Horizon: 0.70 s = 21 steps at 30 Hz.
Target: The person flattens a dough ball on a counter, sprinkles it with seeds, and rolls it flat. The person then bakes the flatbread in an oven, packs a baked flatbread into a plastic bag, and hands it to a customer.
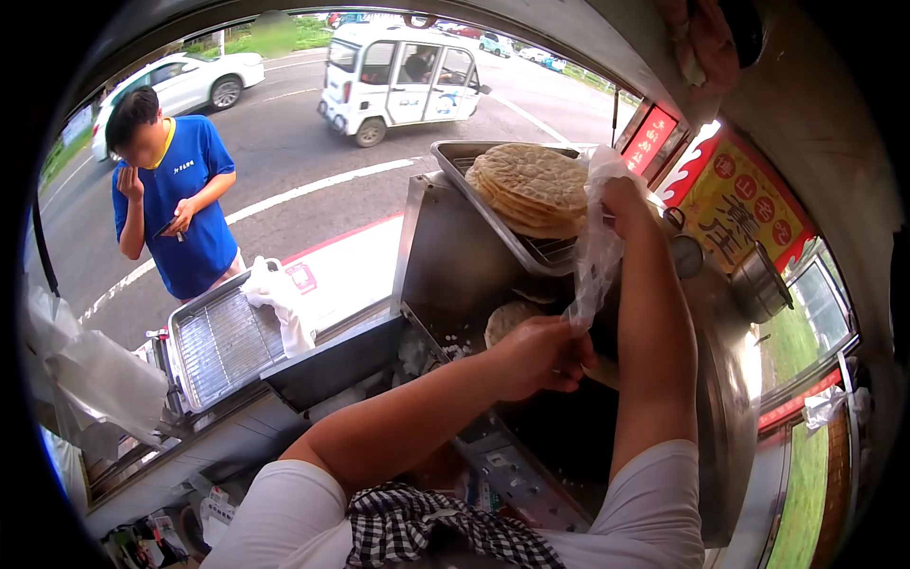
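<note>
A clear plastic bag [591,261] hangs stretched between my two hands. My left hand [548,356] is closed on its lower end. Higher up, my right hand [623,204] grips the bag's upper part, its fingertips partly hidden by the plastic. Right beside it, a stack of round flatbreads [531,180] rests on a wire rack in a metal tray [474,204]. Below the tray, partly behind my left hand, lies another round flatbread [512,321] in the dark opening of the metal oven [445,256].
A second metal tray with a rack [223,332] stands on the counter at left, a white plastic bag [282,302] on its edge. A person in a blue shirt [190,190] stands outside the window. More plastic bags [95,370] hang at far left. A metal pot [758,284] is at right.
</note>
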{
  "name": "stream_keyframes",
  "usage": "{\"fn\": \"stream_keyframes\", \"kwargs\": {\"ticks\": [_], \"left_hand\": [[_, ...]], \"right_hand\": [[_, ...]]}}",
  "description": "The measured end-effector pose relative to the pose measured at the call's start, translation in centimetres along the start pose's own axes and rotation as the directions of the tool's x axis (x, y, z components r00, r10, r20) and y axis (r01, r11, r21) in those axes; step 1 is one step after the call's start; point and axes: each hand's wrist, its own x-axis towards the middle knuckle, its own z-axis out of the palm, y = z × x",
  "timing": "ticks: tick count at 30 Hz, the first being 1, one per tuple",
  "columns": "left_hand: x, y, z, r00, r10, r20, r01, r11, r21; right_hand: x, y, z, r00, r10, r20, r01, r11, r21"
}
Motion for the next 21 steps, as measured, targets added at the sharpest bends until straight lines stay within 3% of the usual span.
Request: {"fn": "stream_keyframes", "kwargs": {"ticks": [1, 4, 7, 10, 15, 21], "left_hand": [[0.0, 0.0, 0.0, 1.000, 0.004, -0.011, -0.004, 1.000, 0.004], [0.1, -0.3, -0.4, 1.000, 0.009, 0.003, -0.009, 1.000, -0.004], [0.3, -0.3, -0.7, 1.000, 0.008, 0.012, -0.008, 1.000, -0.016], [0.7, -0.6, -1.1, 0.999, 0.013, 0.036, -0.013, 1.000, -0.007], [1.0, -0.7, -0.9, 1.000, 0.000, 0.011, 0.000, 1.000, -0.023], [1.4, -1.5, -0.6, 0.999, -0.035, -0.002, 0.035, 0.999, 0.025]], "right_hand": [[0.2, 0.1, 0.0, 1.000, -0.012, 0.023, 0.014, 0.997, -0.070], [1.9, 0.9, -0.1, 0.997, 0.072, -0.029, -0.071, 0.997, 0.013], [3.8, 2.0, -0.4, 0.991, 0.089, 0.099, -0.130, 0.812, 0.569], [9.4, 6.3, -1.5, 0.993, -0.091, 0.081, -0.003, 0.643, 0.766], [5.5, 5.1, -0.6, 1.000, -0.021, 0.018, 0.002, 0.712, 0.702], [0.0, 3.0, -0.6, 1.000, 0.007, -0.026, 0.004, 0.905, 0.425]]}}
